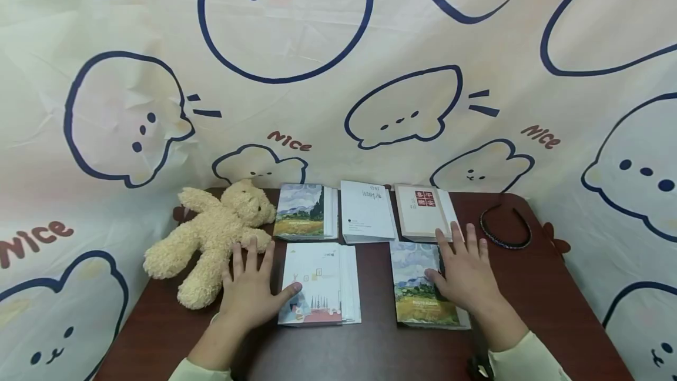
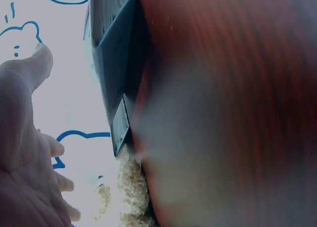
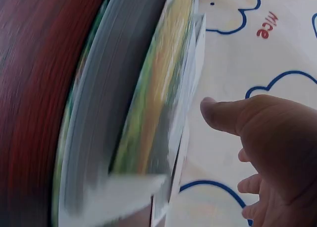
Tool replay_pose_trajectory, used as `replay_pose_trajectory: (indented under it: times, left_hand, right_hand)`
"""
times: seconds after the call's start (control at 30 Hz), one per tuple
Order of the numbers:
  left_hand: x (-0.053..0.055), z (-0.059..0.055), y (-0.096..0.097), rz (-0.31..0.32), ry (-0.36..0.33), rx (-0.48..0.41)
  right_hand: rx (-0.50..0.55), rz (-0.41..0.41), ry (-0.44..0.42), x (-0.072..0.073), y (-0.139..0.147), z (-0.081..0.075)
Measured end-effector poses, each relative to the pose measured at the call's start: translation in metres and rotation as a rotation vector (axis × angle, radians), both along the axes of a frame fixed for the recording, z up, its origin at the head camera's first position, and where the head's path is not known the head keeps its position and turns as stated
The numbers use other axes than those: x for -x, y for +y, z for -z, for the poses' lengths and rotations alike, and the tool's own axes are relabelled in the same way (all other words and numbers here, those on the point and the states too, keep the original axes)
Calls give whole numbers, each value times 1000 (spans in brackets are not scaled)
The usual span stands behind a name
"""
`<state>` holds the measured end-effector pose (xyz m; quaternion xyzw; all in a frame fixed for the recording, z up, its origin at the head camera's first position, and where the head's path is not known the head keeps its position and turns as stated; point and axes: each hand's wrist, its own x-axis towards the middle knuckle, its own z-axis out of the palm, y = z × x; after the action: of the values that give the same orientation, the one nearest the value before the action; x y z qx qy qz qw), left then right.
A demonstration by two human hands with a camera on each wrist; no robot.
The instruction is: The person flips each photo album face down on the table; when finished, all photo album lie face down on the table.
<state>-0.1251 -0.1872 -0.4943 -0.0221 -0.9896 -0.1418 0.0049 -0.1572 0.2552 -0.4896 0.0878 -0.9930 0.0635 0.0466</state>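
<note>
My left hand [image 1: 251, 296] hovers with spread fingers between a cream teddy bear [image 1: 203, 240] and a white illustrated album [image 1: 312, 275], its thumb over the album's left side. In the left wrist view, that palm [image 2: 25, 187] holds nothing. Over the right side of a landscape-covered photo album [image 1: 415, 287] is my right hand [image 1: 471, 281], fingers spread and pointing toward the back. The right wrist view shows the thumb [image 3: 223, 115] raised apart from the album's painted cover [image 3: 153, 98]. Part of that cover is hidden under the hand in the head view.
Behind stand three more albums in a row: a landscape one [image 1: 300, 210], a plain white one [image 1: 366, 210] and a cream one with red characters [image 1: 420, 213]. A dark headband [image 1: 510, 244] lies at the back right of the brown table [image 1: 370, 346]. A bear-printed cloth [image 1: 317, 110] surrounds it.
</note>
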Motion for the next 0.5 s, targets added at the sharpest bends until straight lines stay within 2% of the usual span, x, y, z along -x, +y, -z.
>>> replay_pose_trajectory:
  times: [0.17,0.4,0.5]
  left_hand:
    - [-2,2,2,0,-40,-86]
    - [-2,2,5,-31,-75,-290]
    - [-4,3,7,-46,-72,-347]
  right_hand:
    - [52,-54,23,0,-20,1]
    - [271,-133,28,-7,-47,2]
    - [350,-147,23,-9,-57,4]
